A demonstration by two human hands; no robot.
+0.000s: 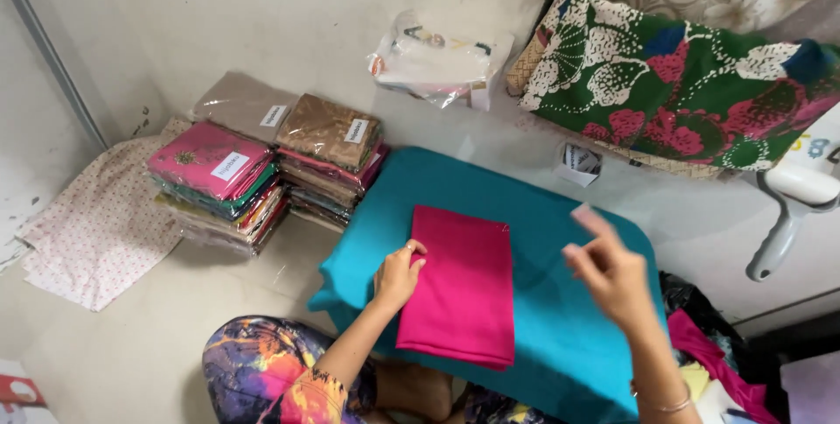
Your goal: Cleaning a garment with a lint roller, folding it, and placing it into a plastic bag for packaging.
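A teal pad [542, 301] lies on a pale floor by a scuffed wall. On it sits a folded pink cloth [459, 284]. The left hand [398, 277] presses flat on the cloth's left edge, fingers together, gripping nothing, likely pinning the fold in place. The right hand [610, 266] hovers above the pad, fingers loosely spread and empty. To the left stand stacks of packed fabrics [262, 170]; a floral cloth [682, 83] drapes at the upper right, an iron [792, 205] below it.

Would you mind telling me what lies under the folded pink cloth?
The folded pink cloth lies flat on a teal padded mat, the left hand resting on its edge. Whatever is beneath the mat is covered.
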